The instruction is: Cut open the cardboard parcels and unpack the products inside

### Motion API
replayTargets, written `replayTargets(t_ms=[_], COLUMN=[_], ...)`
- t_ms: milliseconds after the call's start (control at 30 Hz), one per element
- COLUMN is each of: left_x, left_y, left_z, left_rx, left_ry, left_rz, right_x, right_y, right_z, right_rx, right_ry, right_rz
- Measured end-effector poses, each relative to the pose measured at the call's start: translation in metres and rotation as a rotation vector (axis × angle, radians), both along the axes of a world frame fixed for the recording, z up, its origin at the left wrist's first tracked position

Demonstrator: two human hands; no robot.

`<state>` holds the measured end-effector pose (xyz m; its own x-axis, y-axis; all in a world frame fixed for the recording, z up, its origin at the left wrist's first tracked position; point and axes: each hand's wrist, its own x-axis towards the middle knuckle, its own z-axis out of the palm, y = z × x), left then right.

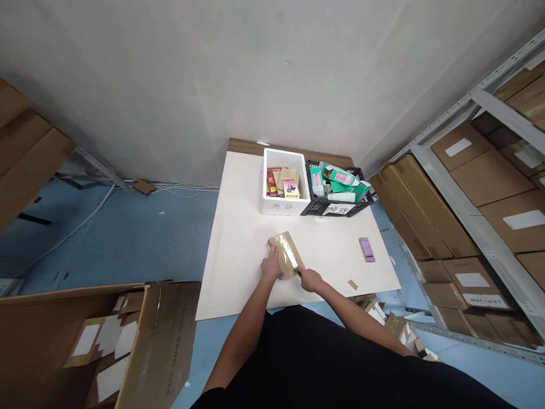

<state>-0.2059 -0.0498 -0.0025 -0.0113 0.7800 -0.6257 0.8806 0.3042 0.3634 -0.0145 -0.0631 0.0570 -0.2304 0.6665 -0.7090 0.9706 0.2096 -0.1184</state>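
A small brown cardboard box (286, 250) with shiny clear tape along its top lies at a slant on the white table (238, 250). My left hand (271, 264) holds the box at its left side, the fingers reaching up over its edge. At the box's lower right corner, my right hand (311, 280) is closed around a small tool, partly hidden, that looks like a box cutter (298, 271) with a yellowish part showing. Its tip meets the box's right edge.
Behind the box stand a white foam bin (281, 207) of booklets and a black crate (309, 205) of green cartons. A purple pixelated item (367, 250) and a cardboard scrap (352, 284) lie rightward. Shelves of boxes (464, 176) flank the right; a large open carton (166, 341) stands left.
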Motion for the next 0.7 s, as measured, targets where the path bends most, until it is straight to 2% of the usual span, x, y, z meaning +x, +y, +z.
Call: replayTargets(t_ms=[67, 133, 233, 300, 433, 533, 633, 700], left_x=[0.002, 0.002, 0.003, 0.010, 0.033, 0.046, 0.048, 0.044], left_y=[0.001, 0.001, -0.001, -0.003, -0.019, -0.037, -0.046, -0.042], left_z=[0.001, 0.001, 0.001, 0.000, -0.005, -0.010, -0.008, -0.002], left_rx=[-0.004, -0.002, 0.033, 0.085, 0.181, 0.188, 0.153, 0.151], left_ry=[0.005, 0.005, 0.031, 0.065, 0.121, 0.156, 0.187, 0.210], left_rz=[-0.001, -0.011, -0.049, -0.072, -0.065, -0.063, -0.098, -0.124], right_x=[0.020, 0.039, 0.056, 0.056, 0.038, 0.025, 0.016, 0.011], right_y=[-0.013, -0.020, -0.021, -0.015, 0.015, 0.050, 0.083, 0.099], right_z=[-0.001, -0.005, -0.018, -0.032, -0.058, -0.064, -0.058, -0.055], right_rx=[-0.012, 0.008, 0.171, 0.243, 0.219, 0.236, 0.273, 0.297], right_ry=[-0.011, 0.020, 0.118, 0.147, 0.186, 0.185, 0.160, 0.204], right_rz=[0.000, -0.064, -0.318, -0.523, -0.777, -0.846, -0.788, -0.741])
